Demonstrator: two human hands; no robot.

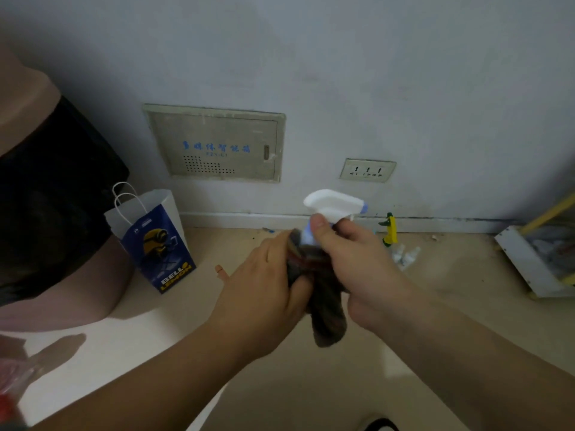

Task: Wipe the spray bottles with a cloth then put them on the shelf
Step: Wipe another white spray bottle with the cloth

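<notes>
A spray bottle (pixel 334 205) with a white trigger head and a pale blue collar is held up in the middle of the view. My right hand (pixel 357 262) grips its neck, thumb against the collar. A dark brownish cloth (pixel 326 312) is wrapped round the bottle's body, which is hidden by it. My left hand (pixel 267 287) grips the cloth from the left. On the floor by the wall lie more bottles: a yellow and green one (pixel 390 230) and two small white ones (pixel 404 255). The shelf (pixel 529 262), white with yellow bars, stands at the right edge.
A blue and white paper bag (pixel 155 241) stands on the floor to the left. Another person in dark clothing (pixel 53 194) crouches at the far left. A wall panel (pixel 217 144) and a socket (pixel 367 170) are on the wall behind.
</notes>
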